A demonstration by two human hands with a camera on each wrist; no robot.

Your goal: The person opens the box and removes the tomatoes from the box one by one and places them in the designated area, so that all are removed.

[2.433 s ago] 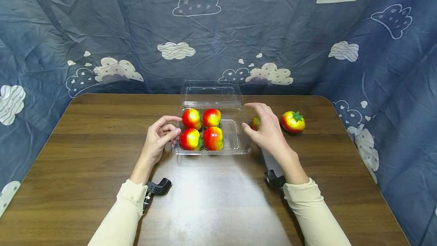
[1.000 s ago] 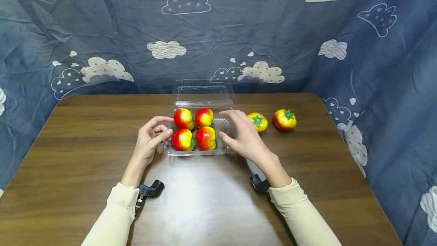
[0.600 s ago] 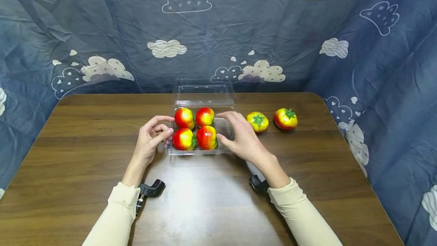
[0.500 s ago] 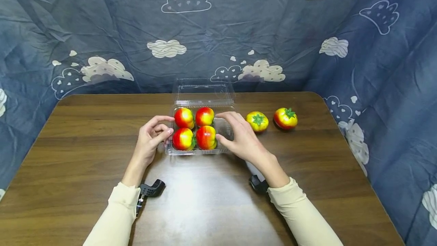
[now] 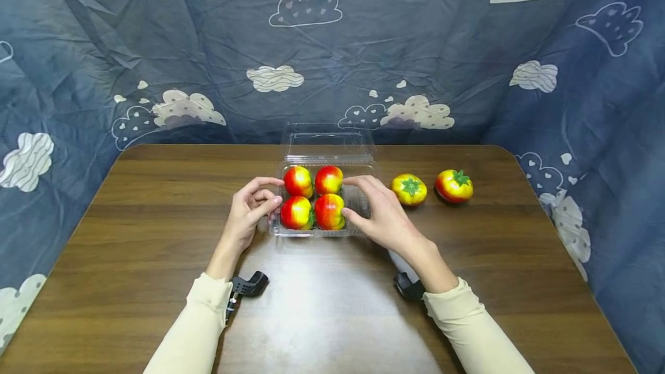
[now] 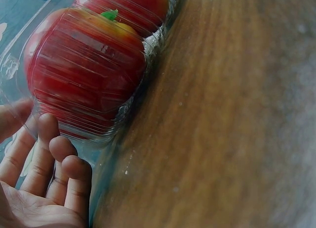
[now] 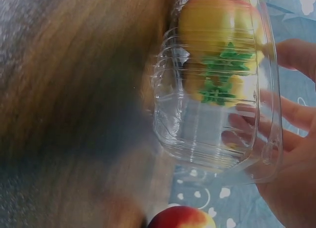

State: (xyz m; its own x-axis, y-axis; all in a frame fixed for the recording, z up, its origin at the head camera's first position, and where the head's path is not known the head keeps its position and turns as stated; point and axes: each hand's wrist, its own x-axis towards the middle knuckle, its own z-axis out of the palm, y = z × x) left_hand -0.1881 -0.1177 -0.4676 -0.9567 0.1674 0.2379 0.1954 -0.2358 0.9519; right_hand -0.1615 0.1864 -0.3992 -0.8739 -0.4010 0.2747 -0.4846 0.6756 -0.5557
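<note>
A clear plastic clamshell container point(image 5: 358, 229) stands on the table with its lid point(image 5: 329, 140) folded back. Several red-and-yellow, tomato-like fruits sit in its left and middle, among them a front one point(image 5: 329, 211) and a back one point(image 5: 329, 179). My left hand point(image 5: 248, 208) holds the container's left side; the left wrist view has its fingertips point(image 6: 48, 124) at the rim. Over the container's right part, my right hand point(image 5: 384, 212) reaches in with thumb and fingers spread, thumb tip right at the front fruit and index tip close to the back fruit. Nothing is gripped there.
Two more such fruits with green leafy tops lie right of the container, a yellower one point(image 5: 409, 189) and a redder one point(image 5: 454, 186). The wooden table point(image 5: 156, 235) ends at a blue cloud-patterned curtain point(image 5: 332, 56) behind.
My right hand has moved left from beside the container to the middle fruits, uncovering the yellower fruit on the table. My left hand has stayed at the container's left side. The head view has shifted slightly.
</note>
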